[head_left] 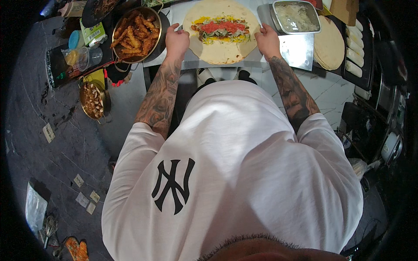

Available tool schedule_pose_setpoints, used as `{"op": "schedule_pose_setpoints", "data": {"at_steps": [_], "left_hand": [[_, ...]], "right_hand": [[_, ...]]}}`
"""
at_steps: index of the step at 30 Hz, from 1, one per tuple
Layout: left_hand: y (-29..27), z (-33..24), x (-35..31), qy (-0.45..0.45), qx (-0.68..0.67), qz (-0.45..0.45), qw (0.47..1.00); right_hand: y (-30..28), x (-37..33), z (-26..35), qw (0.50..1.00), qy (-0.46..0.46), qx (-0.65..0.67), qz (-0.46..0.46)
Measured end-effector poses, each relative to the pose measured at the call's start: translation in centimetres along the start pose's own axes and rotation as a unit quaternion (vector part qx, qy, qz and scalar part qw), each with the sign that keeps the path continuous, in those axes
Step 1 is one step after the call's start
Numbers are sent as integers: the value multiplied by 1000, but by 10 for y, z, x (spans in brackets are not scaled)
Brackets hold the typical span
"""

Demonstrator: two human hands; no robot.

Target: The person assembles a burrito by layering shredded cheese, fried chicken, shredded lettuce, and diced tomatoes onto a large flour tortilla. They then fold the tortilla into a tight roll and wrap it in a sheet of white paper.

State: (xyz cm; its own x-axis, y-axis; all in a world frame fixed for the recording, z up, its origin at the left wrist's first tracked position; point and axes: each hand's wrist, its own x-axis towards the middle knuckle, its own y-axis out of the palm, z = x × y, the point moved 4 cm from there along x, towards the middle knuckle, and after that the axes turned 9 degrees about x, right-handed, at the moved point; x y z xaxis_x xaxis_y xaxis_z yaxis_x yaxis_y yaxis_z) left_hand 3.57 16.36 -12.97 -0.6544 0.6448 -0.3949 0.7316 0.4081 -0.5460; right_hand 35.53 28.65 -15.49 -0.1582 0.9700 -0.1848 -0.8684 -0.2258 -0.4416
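Observation:
A large round tortilla (pixel 221 54) lies flat on a white sheet (pixel 177 13) at the work surface's near edge. Across its middle runs a band of filling: diced red tomato (pixel 223 28), shredded greens, yellow bits and browned pieces. My left hand (pixel 177 42) is at the tortilla's left edge, with fingers curled and thumb extended forward. At the opposite edge, my right hand (pixel 267 42) is curled in much the same way. Whether the fingers pinch the tortilla or the sheet is hidden.
Left of the tortilla is a pan of fried, breaded strips (pixel 138 37); a smaller pan (pixel 92 100) of chopped pieces sits lower left. On the right are a metal tub of pale shreds (pixel 298 16), stacked tortillas (pixel 327 48) and a black tray (pixel 363 71) holding pale rolls.

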Motion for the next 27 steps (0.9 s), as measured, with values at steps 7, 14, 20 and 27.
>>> {"op": "schedule_pose_setpoints", "data": {"at_steps": [7, 14, 20, 27], "left_hand": [[4, 6, -2, -20, -109, 43, 993], [15, 14, -13, 23, -201, 118, 972], [-3, 14, -19, 258, 90, 150, 950], [-6, -2, -25, 318, 180, 158, 917]], "right_hand": [[10, -1, 2, 960, 152, 224, 78], [9, -20, 15, 952, 70, 208, 212], [-9, -25, 29, 950, -138, 5, 281], [-1, -28, 28, 910, -317, -100, 248]]}}
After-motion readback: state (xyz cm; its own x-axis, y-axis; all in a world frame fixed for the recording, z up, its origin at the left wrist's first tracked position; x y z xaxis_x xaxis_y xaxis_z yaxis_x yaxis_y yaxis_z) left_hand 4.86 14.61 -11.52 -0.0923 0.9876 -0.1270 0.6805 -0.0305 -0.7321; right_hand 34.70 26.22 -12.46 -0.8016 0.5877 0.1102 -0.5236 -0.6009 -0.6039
